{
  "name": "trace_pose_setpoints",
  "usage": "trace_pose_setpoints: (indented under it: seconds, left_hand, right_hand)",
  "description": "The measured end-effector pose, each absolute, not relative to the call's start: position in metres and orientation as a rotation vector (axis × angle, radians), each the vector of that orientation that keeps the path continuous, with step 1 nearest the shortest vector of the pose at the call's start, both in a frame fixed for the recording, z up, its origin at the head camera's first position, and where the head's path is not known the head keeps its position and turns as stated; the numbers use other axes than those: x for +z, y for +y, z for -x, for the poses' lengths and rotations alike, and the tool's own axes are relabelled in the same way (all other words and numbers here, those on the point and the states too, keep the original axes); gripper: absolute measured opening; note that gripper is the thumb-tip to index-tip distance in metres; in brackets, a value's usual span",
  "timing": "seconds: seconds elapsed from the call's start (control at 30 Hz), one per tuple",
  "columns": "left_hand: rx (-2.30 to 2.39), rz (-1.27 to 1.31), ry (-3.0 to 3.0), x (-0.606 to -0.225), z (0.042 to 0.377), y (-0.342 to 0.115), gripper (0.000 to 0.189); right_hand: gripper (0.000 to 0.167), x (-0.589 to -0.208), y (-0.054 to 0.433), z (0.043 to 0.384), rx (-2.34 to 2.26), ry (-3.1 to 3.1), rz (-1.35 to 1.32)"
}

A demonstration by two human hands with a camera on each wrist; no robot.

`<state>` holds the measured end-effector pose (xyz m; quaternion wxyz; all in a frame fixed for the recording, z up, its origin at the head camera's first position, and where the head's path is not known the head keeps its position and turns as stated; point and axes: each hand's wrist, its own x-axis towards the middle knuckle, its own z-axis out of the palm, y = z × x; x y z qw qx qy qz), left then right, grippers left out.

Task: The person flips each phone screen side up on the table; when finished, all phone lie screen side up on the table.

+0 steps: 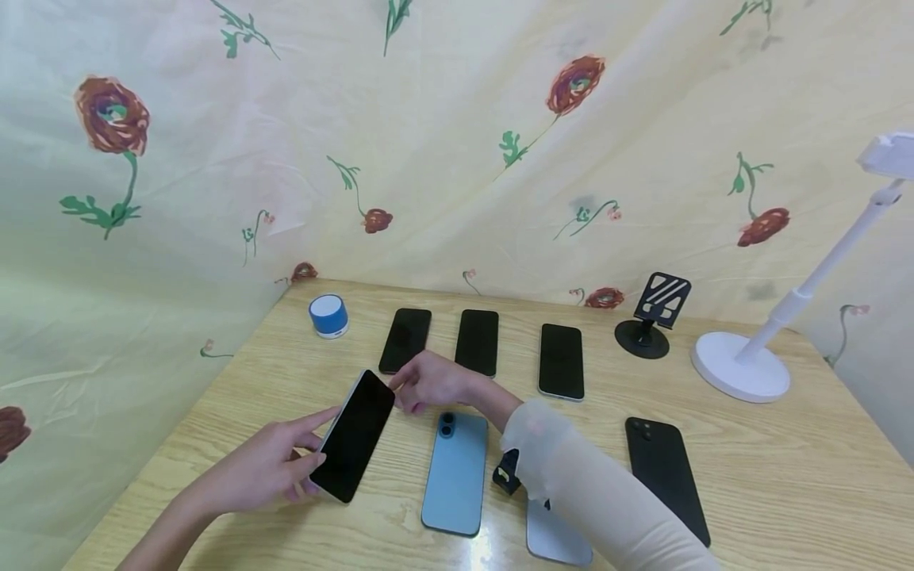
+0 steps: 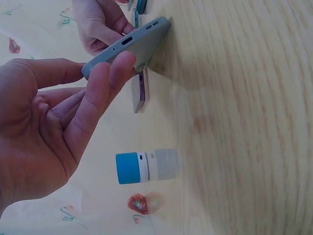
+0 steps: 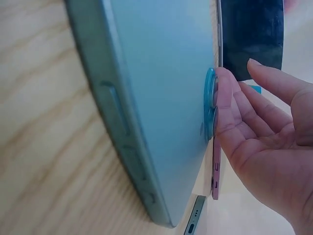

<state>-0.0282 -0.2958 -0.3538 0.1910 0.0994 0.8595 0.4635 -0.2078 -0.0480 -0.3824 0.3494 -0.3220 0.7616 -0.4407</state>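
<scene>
My left hand holds a smartphone with a dark screen along its left side and lower corner. The phone is tilted, and its pale bottom edge with the charging port shows in the left wrist view. At the phone's upper right corner is my right hand, its fingertips right at the edge and its thumb apart from the fingers in the right wrist view. Just below that hand a light blue smartphone lies back up, its two-lens camera at the top; it looms large in the right wrist view.
Behind lie three dark-screened phones. A blue-and-white cylinder stands at back left; a black phone stand and white stand at right. A black phone and a pale phone lie near the right sleeve.
</scene>
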Motion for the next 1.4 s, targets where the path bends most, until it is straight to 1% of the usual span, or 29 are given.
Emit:
trace_pose_setpoints:
  seconds: [0.2, 0.3, 0.53, 0.7, 0.93, 1.17, 1.4]
  left_hand:
    - [1.247, -0.241, 2.424, -0.358, 0.03, -0.297, 0.067]
    - [1.253, -0.212, 2.406, -0.36, 0.031, -0.297, 0.07]
    - [1.308, -0.097, 2.303, -0.368, 0.033, -0.295, 0.091]
    - [1.176, -0.009, 2.41, -0.376, 0.038, -0.291, 0.102]
    - [0.976, 0.131, 2.565, -0.377, 0.041, -0.275, 0.101]
    - [0.855, 0.074, 2.563, -0.379, 0.042, -0.276, 0.101]
    - [0.858, 0.046, 2.548, -0.375, 0.046, -0.279, 0.1]
  right_hand:
    - [0.038, -0.383, -0.045, 0.209, -1.112, 2.009, 0.85]
    - [0.038, -0.383, -0.044, 0.209, -1.096, 2.024, 0.857]
    - [0.038, -0.38, -0.044, 0.209, -1.065, 2.014, 0.865]
    - [0.037, -0.376, -0.042, 0.208, -1.02, 2.06, 0.878]
    - [0.038, -0.379, -0.041, 0.207, -0.969, 2.122, 0.858]
    - [0.037, -0.385, -0.038, 0.205, -0.941, 2.146, 0.845]
    - [0.036, -0.382, -0.036, 0.209, -0.978, 2.129, 0.833]
